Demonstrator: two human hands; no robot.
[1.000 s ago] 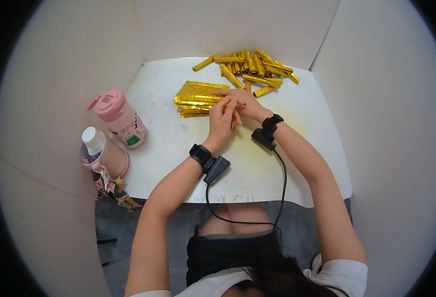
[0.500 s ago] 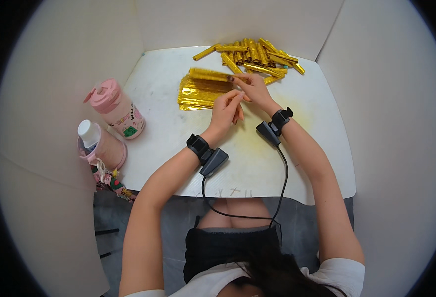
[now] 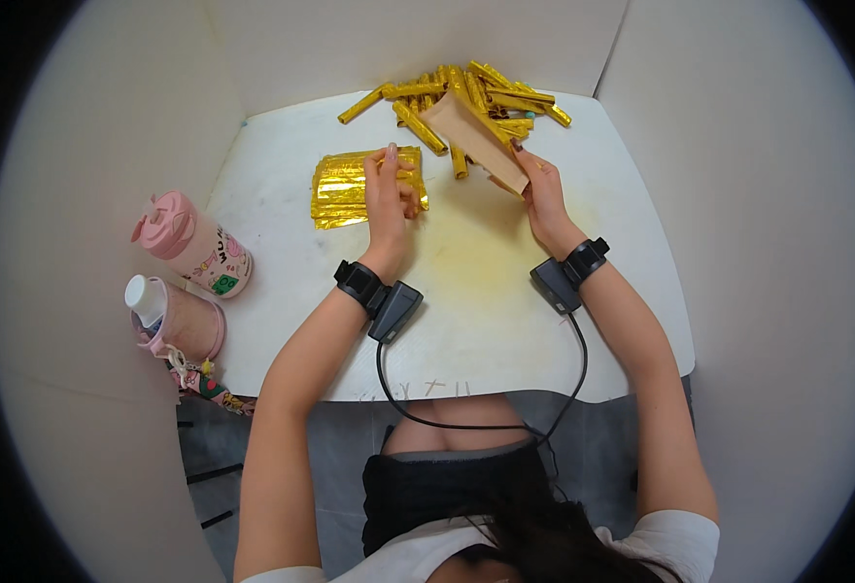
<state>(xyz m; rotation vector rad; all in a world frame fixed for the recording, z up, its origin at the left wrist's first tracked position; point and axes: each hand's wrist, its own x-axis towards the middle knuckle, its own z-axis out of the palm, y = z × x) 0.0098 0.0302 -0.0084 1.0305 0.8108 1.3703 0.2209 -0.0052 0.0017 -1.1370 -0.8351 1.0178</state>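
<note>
A gold foil sheet (image 3: 476, 136), its tan back side toward me and a little curved, hangs above the table with its right edge pinched in my right hand (image 3: 544, 192). My left hand (image 3: 386, 199) is over the right part of a stack of flat gold foil sheets (image 3: 340, 189), its index finger stretched up and the other fingers loosely bent, nothing visible in them. Behind the raised sheet lies a loose pile of rolled gold foil tubes (image 3: 418, 89), partly hidden by it.
A pink lidded bottle (image 3: 194, 248) and a pink cup (image 3: 194, 321) holding a white-capped bottle (image 3: 144, 296) stand at the table's left edge. Both wrists wear black strapped devices (image 3: 395, 311) joined by a cable (image 3: 457, 425). Pale walls surround the white table (image 3: 622, 330).
My right hand has lifted the sheet off the stack and swung it rightward, turning its tan side into view. The left hand has shifted left, onto the stack.
</note>
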